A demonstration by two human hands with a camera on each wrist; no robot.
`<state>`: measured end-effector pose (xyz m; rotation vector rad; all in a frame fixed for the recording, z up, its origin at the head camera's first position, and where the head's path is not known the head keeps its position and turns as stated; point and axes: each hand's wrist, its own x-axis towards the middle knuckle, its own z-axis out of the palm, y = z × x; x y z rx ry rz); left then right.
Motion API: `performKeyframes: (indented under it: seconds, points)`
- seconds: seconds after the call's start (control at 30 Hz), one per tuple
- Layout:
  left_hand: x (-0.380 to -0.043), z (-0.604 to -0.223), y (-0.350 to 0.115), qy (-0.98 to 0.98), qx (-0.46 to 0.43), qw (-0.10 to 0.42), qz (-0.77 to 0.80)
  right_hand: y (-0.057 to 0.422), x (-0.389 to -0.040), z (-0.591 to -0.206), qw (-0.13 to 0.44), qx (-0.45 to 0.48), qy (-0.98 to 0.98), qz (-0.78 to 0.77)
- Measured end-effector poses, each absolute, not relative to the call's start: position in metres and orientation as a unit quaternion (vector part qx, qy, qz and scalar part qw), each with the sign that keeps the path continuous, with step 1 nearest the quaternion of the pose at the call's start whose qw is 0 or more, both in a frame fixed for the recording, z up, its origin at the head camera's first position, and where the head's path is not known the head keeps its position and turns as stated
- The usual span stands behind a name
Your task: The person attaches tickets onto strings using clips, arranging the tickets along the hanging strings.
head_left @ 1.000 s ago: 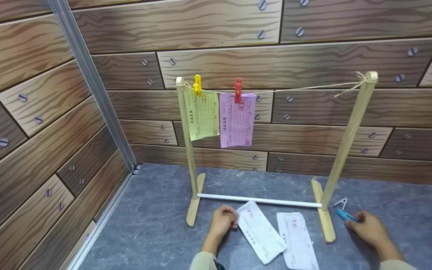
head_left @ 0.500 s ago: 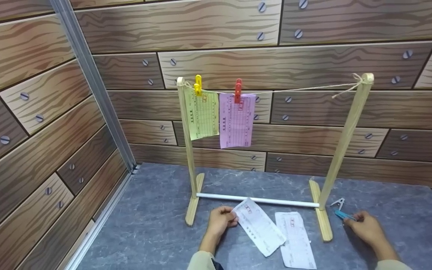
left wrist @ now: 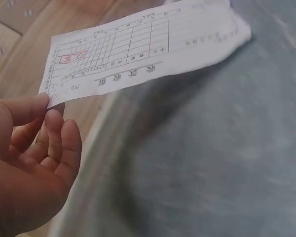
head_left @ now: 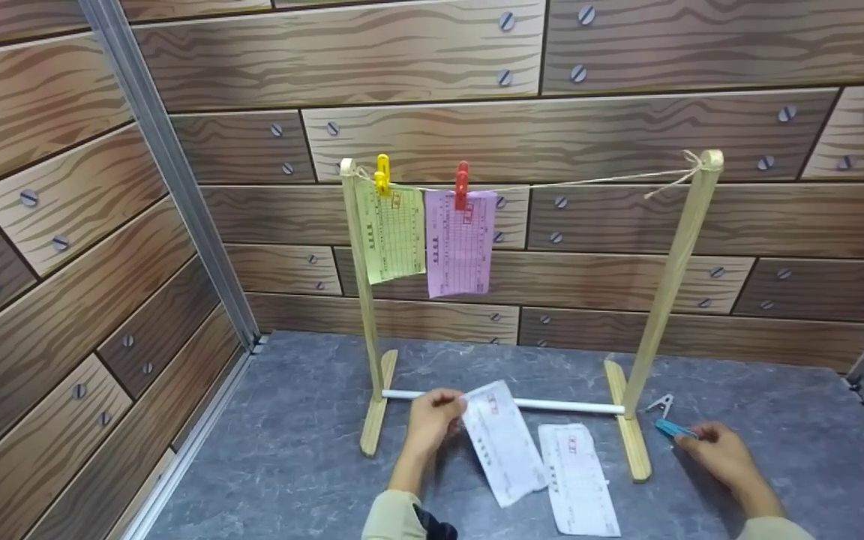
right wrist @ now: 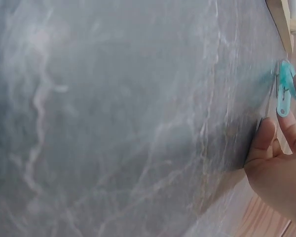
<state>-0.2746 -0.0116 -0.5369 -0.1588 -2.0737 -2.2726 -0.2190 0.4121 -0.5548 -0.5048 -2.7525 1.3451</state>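
Observation:
Between thumb and fingers, my left hand [head_left: 432,424] pinches the upper left corner of a white receipt [head_left: 503,446], tilted up off the table. The left wrist view shows the printed receipt [left wrist: 138,54] held by that corner, its far end sagging. A second white receipt [head_left: 578,484] lies flat on the table to the right. My right hand [head_left: 724,457] pinches a blue clothespin [head_left: 673,428] low over the table, right of the stand. In the right wrist view the clothespin [right wrist: 284,91] sits partly behind my thumb. A grey clothespin [head_left: 663,406] lies just beyond it.
A wooden stand [head_left: 676,277] carries a string [head_left: 597,181] between two posts, with a white rod [head_left: 574,406] low down. A yellow clothespin [head_left: 382,176] holds a green receipt [head_left: 393,236] on the string; a red clothespin [head_left: 462,186] holds a purple receipt [head_left: 460,251]. A wood-patterned wall stands behind.
My left hand has risen slightly with the pinched receipt, which is now lifted and more upright. The right hand keeps its pinch on the blue clothespin. The head view has shifted a little.

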Motion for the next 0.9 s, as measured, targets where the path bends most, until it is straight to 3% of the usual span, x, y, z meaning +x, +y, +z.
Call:
performKeyframes:
  seconds: [0.3, 0.57, 0.77, 0.9]
  points:
    - [-0.288, -0.475, -0.003, -0.695, -0.148, 0.109, -0.696, 0.419, -0.211, -0.551, 0.0, -0.186, -0.839, 0.511]
    - [-0.293, -0.41, 0.0, -0.712, -0.177, 0.121, -0.669, 0.425, -0.193, -0.526, -0.049, -0.138, -0.667, 0.73]
    - [-0.291, -0.374, 0.008, -0.721, -0.222, 0.156, -0.638, 0.418, -0.189, -0.488, -0.039, 0.02, -0.567, 0.823]
    - [-0.295, -0.354, 0.015, -0.714, -0.258, 0.195, -0.621, 0.41, -0.192, -0.447, -0.066, 0.161, -0.518, 0.838]
